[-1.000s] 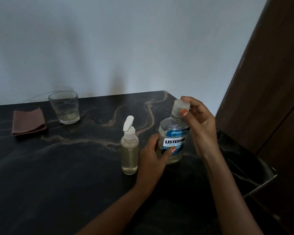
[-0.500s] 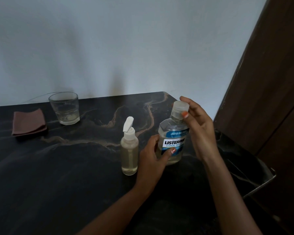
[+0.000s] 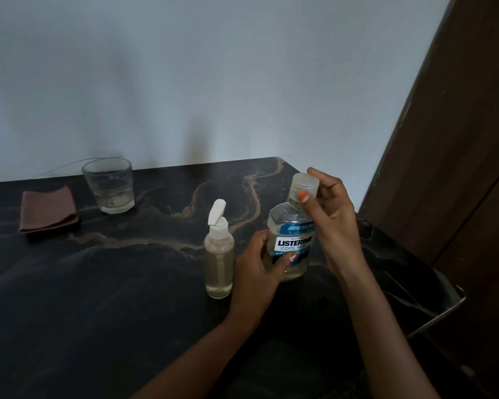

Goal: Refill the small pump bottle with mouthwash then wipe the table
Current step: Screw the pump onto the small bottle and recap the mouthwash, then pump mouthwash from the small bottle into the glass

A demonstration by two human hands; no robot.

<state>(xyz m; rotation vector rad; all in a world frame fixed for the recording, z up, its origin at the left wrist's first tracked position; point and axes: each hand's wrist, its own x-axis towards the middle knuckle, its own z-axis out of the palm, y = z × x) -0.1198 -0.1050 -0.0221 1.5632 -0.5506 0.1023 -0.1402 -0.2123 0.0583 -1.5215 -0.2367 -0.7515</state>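
A clear mouthwash bottle (image 3: 293, 226) with a blue and white label stands upright on the dark marble table (image 3: 98, 298). My left hand (image 3: 257, 272) grips its lower body from the left. My right hand (image 3: 333, 223) pinches its clear cap (image 3: 304, 182) between thumb and fingers. Just left of it stands the small pump bottle (image 3: 219, 254), upright, with a white flip-top lid open and pale liquid inside. A folded brown cloth (image 3: 49, 210) lies at the far left.
A clear drinking glass (image 3: 108, 185) with a little liquid stands at the back left beside the cloth. The pale wall runs behind the table. A dark wooden door or panel (image 3: 450, 156) rises at the right, past the table's angled right edge.
My right hand's fingers have shifted slightly on the cap. The mouthwash bottle, my left hand and the pump bottle stay in place.
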